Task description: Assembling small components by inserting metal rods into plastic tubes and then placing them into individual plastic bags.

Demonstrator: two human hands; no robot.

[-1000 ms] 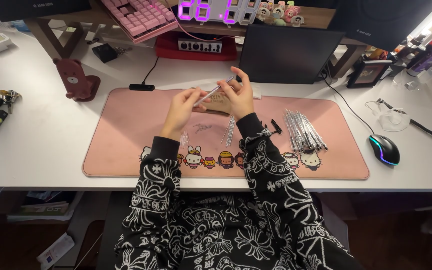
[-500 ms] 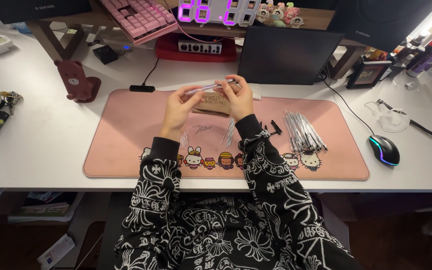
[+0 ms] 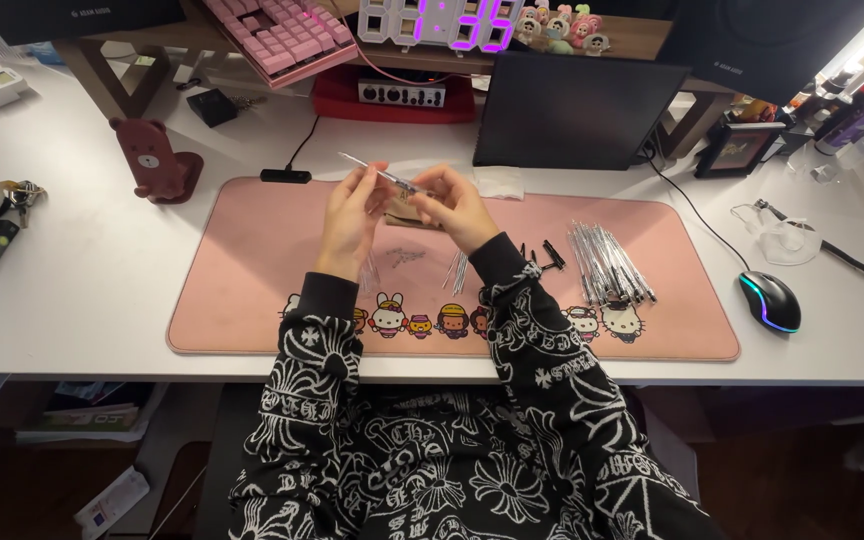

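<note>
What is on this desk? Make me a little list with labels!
Left hand: pinches a thin clear pen tube
Right hand: pinches the same tube at its other end
Under hands: pink desk mat with cartoon figures
Right of hands: pile of silvery pens
Far right: black mouse
Left: brown bear stand

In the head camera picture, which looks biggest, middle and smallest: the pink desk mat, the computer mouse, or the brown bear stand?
Largest to smallest as they look:
1. pink desk mat, by far the biggest
2. brown bear stand
3. computer mouse

The bear stand and mouse look fairly close, and the stand sits farther from the camera, so that order is unsure.
</note>
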